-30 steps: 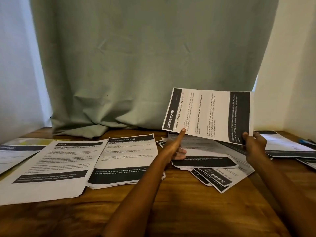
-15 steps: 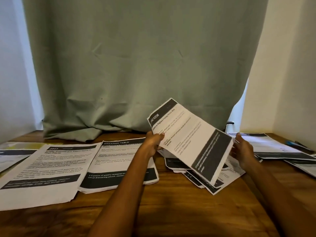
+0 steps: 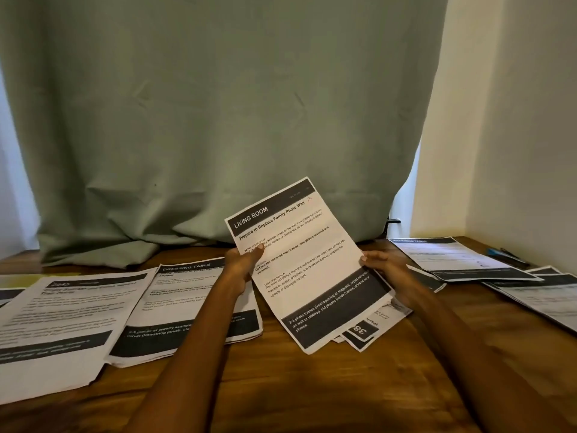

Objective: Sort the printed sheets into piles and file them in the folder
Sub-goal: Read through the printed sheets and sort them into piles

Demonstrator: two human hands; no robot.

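Bare table (image 3: 359, 389) before paper piles (image 3: 187, 310)

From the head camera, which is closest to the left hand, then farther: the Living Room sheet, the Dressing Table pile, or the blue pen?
1. Living Room sheet: held by the left hand.
2. Dressing Table pile: just left, underneath.
3. Blue pen: far right.

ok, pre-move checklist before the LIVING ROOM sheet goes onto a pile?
1. Both hands hold the LIVING ROOM sheet: ok; left hand, right hand.
2. Heading readable for sorting: ok.
3. Matching LIVING ROOM pile visible: cannot tell.
4. DRESSING TABLE pile is not a match: ok.
5. Loose sheets beneath are free of the grip: ok.
6. Folder in view: not ok, none seen.
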